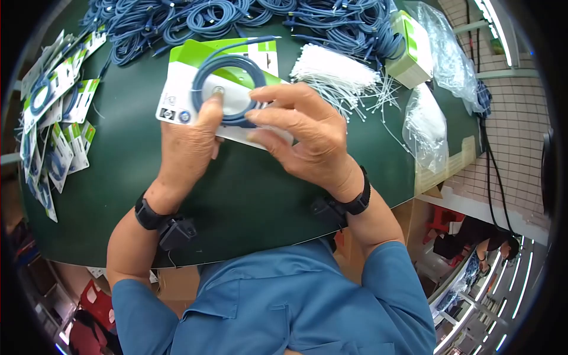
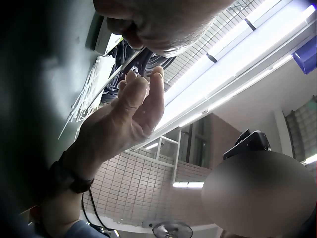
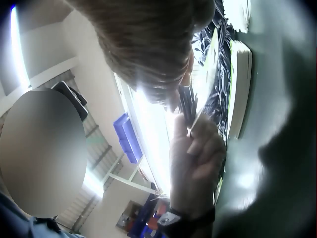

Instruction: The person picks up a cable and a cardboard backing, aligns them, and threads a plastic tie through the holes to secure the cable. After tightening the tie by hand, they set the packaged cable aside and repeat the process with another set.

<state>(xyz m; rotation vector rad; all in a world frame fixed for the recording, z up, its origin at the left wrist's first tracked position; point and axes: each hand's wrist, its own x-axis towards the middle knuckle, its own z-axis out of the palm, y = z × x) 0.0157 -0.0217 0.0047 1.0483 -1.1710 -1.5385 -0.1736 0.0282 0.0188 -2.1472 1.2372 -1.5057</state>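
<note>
A coil of blue cable (image 1: 258, 74) lies against a white and green packaging card (image 1: 177, 83) in the head view. My left hand (image 1: 188, 139) grips this card at its lower left edge, its thumb pressed on the front inside the coil. The cable's loose end (image 1: 260, 39) sticks out above the card. My right hand (image 1: 310, 130) is at the right side of the coil, its bent fingers spread from the thumb and their tips over the cable and card. The right hand (image 2: 126, 111) also shows in the left wrist view, and the left hand (image 3: 198, 163) in the right wrist view.
Many blue cable coils (image 1: 207, 18) are heaped along the back of the green table (image 1: 124, 171). White cable ties (image 1: 334, 71) lie loose at right, beside a stack of cards (image 1: 408, 56) and plastic bags (image 1: 426, 127). Carded cables (image 1: 44, 100) pile up at left.
</note>
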